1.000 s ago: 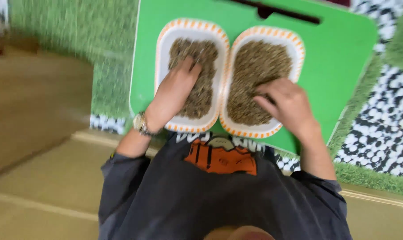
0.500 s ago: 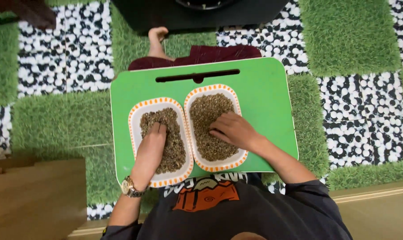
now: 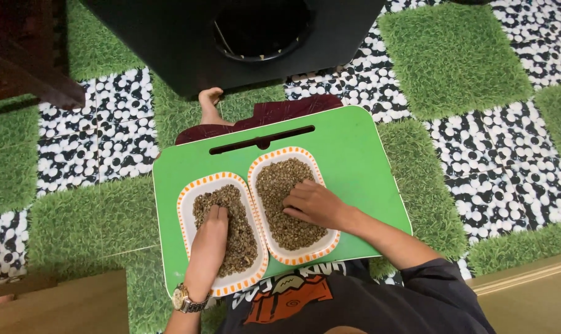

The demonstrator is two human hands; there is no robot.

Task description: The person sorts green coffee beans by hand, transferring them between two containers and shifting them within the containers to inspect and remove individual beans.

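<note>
left hand (image 3: 209,238): flat, fingers loose on the darker grains (image 3: 226,230) in the left dish (image 3: 188,204); nothing gripped
right hand (image 3: 311,204): fingertips curled into the right dish (image 3: 293,153) grains (image 3: 286,185); maybe pinching one, can't tell
tip: rake lightly, keep both dishes flat on the green tray (image 3: 361,154)

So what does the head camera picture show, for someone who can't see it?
A person's left hand and right hand each rest in a white oval dish, left dish and right dish, full of small brown-green grains, side by side on a green tray.
</note>
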